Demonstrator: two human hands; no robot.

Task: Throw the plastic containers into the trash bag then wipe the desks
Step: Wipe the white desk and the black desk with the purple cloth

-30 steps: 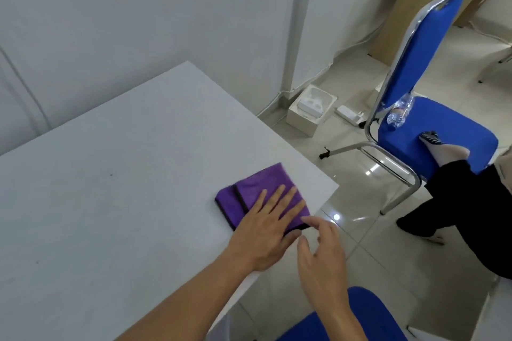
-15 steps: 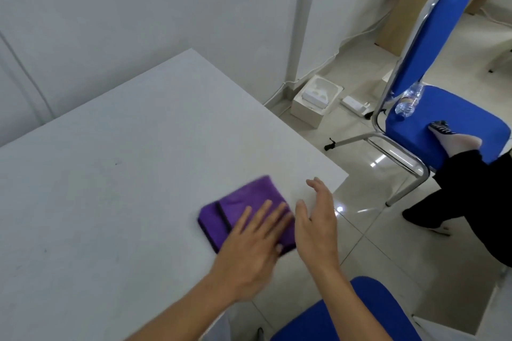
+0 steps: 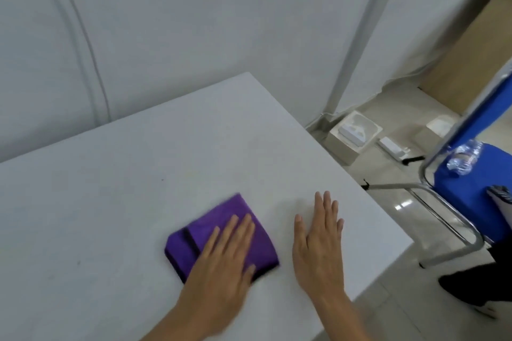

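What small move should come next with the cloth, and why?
Probably push the purple cloth forward and left under the left hand, which lies flat on it. The cloth sits toward the near right part of the desk, and a dark speck shows farther in. The right hand is open beside the cloth, holding nothing.

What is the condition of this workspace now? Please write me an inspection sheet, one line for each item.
Surface: white desk, a few small dark specks.
Job's things: folded purple cloth lies on the desk; trash bag nothing seen.
Clutter: plastic bottle on the blue chair seat; white box on the floor.
Hands: left hand presses flat on the cloth; right hand open, flat beside it.
Cables: black cable by a power strip.
Surroundings: white wall; another person's foot on the chair.
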